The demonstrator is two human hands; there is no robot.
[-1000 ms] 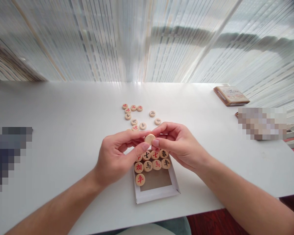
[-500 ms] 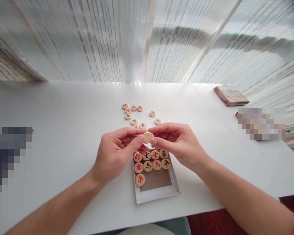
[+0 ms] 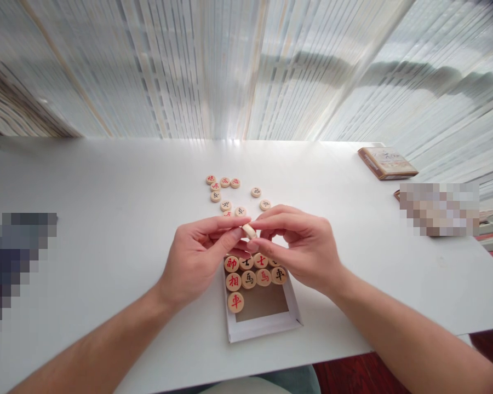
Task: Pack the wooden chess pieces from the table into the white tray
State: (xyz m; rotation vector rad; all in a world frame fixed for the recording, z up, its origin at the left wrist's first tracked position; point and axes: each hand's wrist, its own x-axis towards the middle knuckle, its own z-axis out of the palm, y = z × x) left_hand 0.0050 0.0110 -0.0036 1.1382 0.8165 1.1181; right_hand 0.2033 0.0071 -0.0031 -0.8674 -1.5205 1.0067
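Note:
Between the fingertips of both hands is one round wooden Chinese chess piece, tilted so that mostly its edge shows. My left hand pinches it from the left with thumb and fingers. From the right, thumb and fingers of my right hand close on it. Below them lies a shallow white box with a brown bottom. Rows of chess pieces with red or black characters fill its upper part, and a red-marked piece sits alone at the left of the third row. My hands partly cover the top row.
Several loose chess pieces are scattered on the white table beyond my hands. A flat printed box lies at the back right, with a blurred-out item in front of it. Another blurred object is at the left edge.
The held chess piece has turned from showing its blank flat face to showing its edge. The fingers of my right hand have shifted around it. The pieces in the box stay put.

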